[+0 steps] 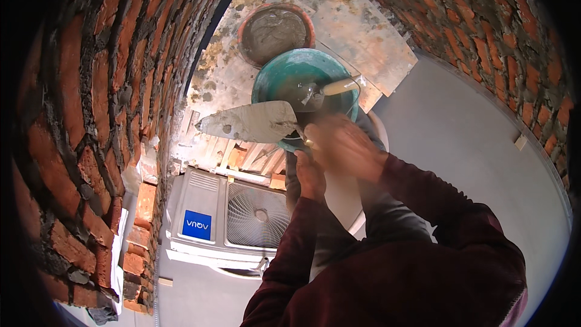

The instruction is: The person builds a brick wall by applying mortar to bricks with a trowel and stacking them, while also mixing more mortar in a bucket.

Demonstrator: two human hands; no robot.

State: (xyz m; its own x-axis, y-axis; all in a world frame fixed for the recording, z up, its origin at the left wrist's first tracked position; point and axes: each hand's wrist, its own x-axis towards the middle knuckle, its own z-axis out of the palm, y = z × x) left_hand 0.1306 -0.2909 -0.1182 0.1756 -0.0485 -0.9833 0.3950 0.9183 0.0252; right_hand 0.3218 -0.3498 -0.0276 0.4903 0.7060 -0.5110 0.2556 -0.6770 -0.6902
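Observation:
A pointing trowel (251, 122) with a wide blade smeared in grey mortar is held level, its tip toward the left brick wall. My right hand (348, 145), blurred by motion, is closed at the trowel's handle. Close beneath it, my left hand (310, 175) is curled by the near rim of a green bucket (266, 85); the right hand hides part of its fingers, so its hold is unclear. Inside the bucket rests a second tool with a pale wooden handle (342, 86), its metal end amid grey mix. Behind the bucket stands a reddish basin (243, 39) of wet mortar.
Rough brick walls rise at left (124, 42) and right (466, 24). A mortar-stained board (357, 36) lies under the basin. An air-conditioner outdoor unit (200, 191) stands left of my legs, beside wooden slats (251, 154). Grey floor (454, 145) stretches to the right.

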